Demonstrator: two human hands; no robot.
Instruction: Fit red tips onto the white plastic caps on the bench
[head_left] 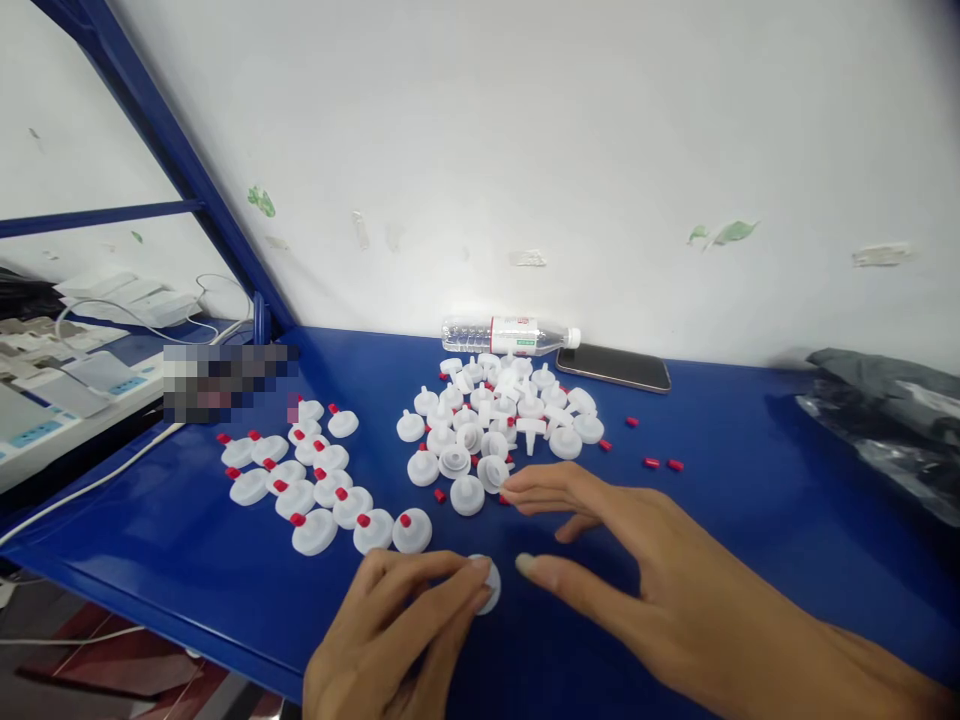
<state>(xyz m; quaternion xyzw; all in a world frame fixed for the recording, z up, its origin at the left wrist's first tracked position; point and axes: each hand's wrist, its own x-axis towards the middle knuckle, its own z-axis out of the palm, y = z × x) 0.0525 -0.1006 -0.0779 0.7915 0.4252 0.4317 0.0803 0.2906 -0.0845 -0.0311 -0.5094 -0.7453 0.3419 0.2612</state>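
My left hand (405,630) pinches a white plastic disc part (489,585) between thumb and fingers, low over the blue table (750,480). My right hand (622,560) hovers with fingers stretched out, its fingertips touching the near edge of a loose pile of white parts (499,415) and small red caps (439,495). Left of my hands lies a group of white parts fitted with red caps (315,480).
A plastic water bottle (510,335) lies on its side by the white wall, beside a phone (613,367). Loose red caps (660,463) sit to the right. A dark plastic bag (885,420) lies at the far right. White cables and power strips (52,400) are on the left.
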